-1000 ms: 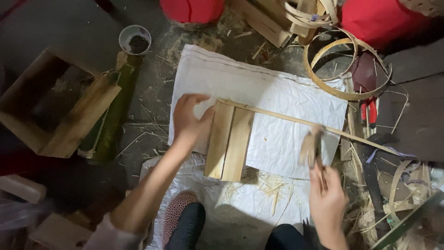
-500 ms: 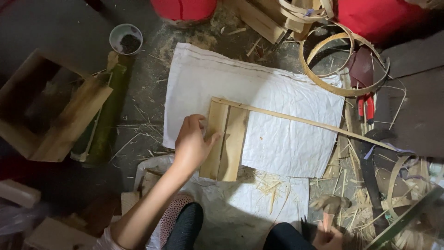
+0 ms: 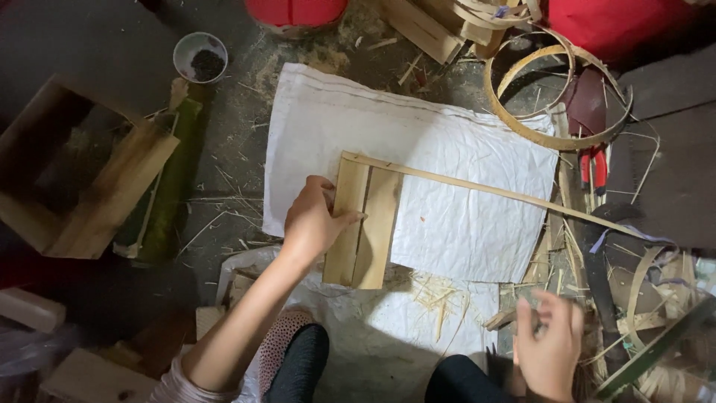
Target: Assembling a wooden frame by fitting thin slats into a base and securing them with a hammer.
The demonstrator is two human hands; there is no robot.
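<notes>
- Your left hand (image 3: 312, 221) lies flat, fingers spread, on the two wooden slats (image 3: 362, 222), pressing them against the white sack (image 3: 447, 216) spread on the floor. It grips nothing; it only holds them down.
- Your right hand (image 3: 550, 349) is low at the right, fingers curled over the litter of bamboo shavings (image 3: 440, 298). Whether it holds a small piece cannot be told; the fingers hide it.
- The long thin bamboo strip (image 3: 492, 190) runs from the slats' top edge out to the right, past the sack's edge, unsupported by either hand.
- Risk: the strip is held only where it meets the slats. If you lift or shift the left hand, the strip may spring or swing sideways.
- Risk: the slats lie side by side, touching, on loose cloth. Uneven pressure may slide them apart or wrinkle the sack beneath them.
- Risk: a dark blade (image 3: 597, 261) lies on the floor near the right hand, partly among shavings. Reaching blind there may bring the fingers against its edge.
- Risk: the red-handled pliers (image 3: 594, 168) and bamboo hoop (image 3: 556, 93) lie close to the strip's far end; a swinging strip may catch on them.
- Keep your eyes on the right hand while it searches.
</notes>
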